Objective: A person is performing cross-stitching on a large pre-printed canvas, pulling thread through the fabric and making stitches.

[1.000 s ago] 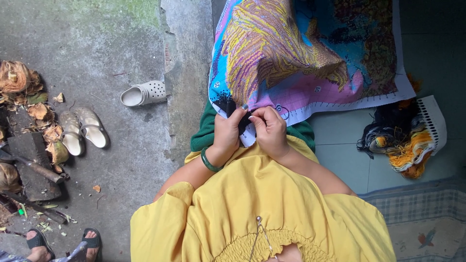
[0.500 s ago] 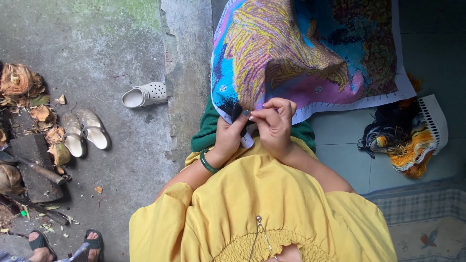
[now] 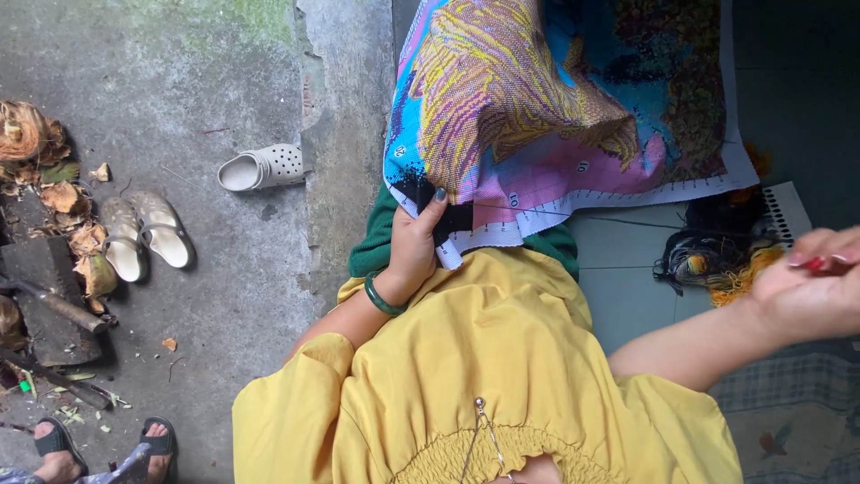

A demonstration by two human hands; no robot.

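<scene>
The embroidery cloth (image 3: 555,116) is gripped at its near edge by the left hand (image 3: 414,246), kept taut; the right hand (image 3: 811,287), drawn far right, is pinched shut, apparently pulling thread.

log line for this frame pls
left hand: grips edge of colourful cross-stitch canvas | right hand: drawn out right, fingers pinched | lap: yellow dress
</scene>
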